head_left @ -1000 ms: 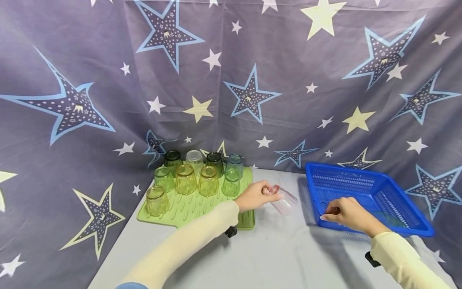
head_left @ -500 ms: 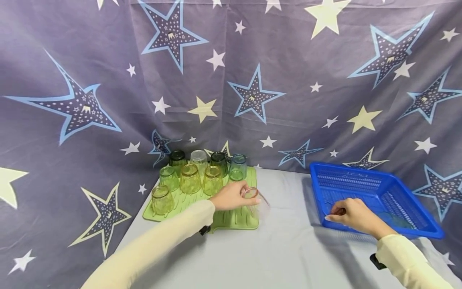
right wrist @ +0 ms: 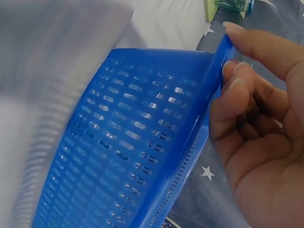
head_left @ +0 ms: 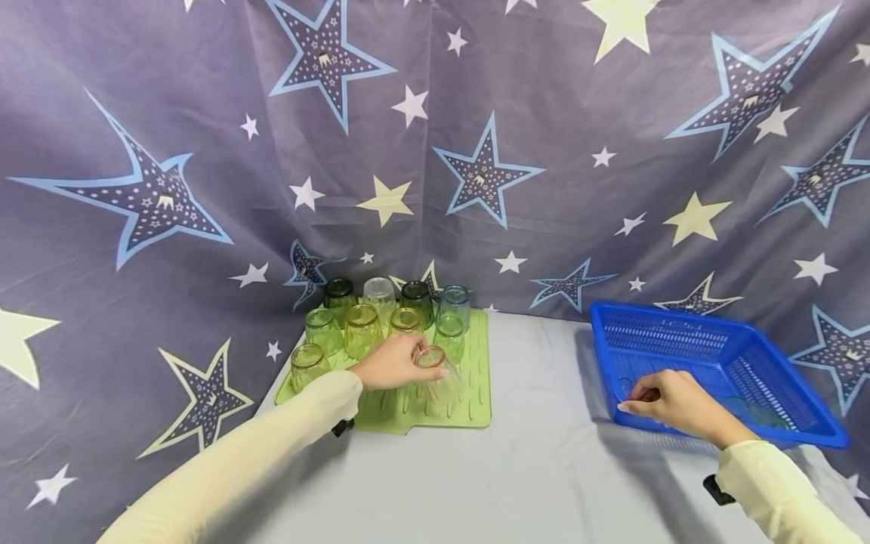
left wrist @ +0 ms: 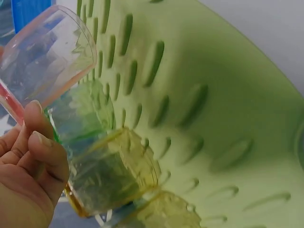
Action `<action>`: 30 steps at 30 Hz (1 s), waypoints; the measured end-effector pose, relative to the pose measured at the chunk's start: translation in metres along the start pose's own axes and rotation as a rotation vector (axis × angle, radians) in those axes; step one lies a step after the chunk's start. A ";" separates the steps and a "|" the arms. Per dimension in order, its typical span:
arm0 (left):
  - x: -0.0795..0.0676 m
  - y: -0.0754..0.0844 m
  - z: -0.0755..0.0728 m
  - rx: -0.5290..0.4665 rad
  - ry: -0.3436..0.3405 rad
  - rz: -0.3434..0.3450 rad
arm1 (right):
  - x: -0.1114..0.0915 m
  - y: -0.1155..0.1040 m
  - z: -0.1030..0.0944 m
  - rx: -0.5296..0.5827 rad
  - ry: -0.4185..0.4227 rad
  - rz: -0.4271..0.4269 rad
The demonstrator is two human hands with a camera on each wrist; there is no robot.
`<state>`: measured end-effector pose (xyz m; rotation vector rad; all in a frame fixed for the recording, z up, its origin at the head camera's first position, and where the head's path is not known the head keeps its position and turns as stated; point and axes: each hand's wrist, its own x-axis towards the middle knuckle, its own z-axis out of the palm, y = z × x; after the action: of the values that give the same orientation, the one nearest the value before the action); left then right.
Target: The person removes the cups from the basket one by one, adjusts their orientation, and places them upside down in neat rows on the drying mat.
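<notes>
My left hand [head_left: 394, 363] pinches a clear pink-tinted glass [head_left: 442, 381] near its upturned base. The glass tilts, mouth downward, over the front of a green drying mat [head_left: 479, 404]; in the left wrist view the glass [left wrist: 47, 57] seems clear of the mat's ridges. Behind it a green glass [head_left: 451, 340] and a yellow glass [head_left: 363, 332] stand upside down. At the right, my right hand [head_left: 680, 404] holds the near left corner of a blue perforated basket [head_left: 601, 355]. Thumb and curled fingertips meet the basket's rim [right wrist: 204, 104] in the right wrist view.
Several upturned glasses in dark green, clear, blue, green and yellow stand in rows on the mat, including a yellow glass [head_left: 309, 363] at front left. Greenish glassware [head_left: 754, 412] lies in the basket. A starry cloth [head_left: 516, 189] hangs behind the white table [head_left: 516, 476].
My left hand has carried the pink glass leftward from the table beside the mat to above the mat. My right hand has stayed at the basket's rim. The head view has shifted slightly.
</notes>
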<state>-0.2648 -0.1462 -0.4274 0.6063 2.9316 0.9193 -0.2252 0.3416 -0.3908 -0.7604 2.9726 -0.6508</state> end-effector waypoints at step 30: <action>-0.053 -0.065 -0.061 0.402 0.044 -0.093 | -0.001 0.000 0.000 0.002 -0.031 0.057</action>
<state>-0.2464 -0.2477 -0.4180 0.4538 3.1724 0.3369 -0.2248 0.3425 -0.3906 -0.6758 2.9535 -0.6328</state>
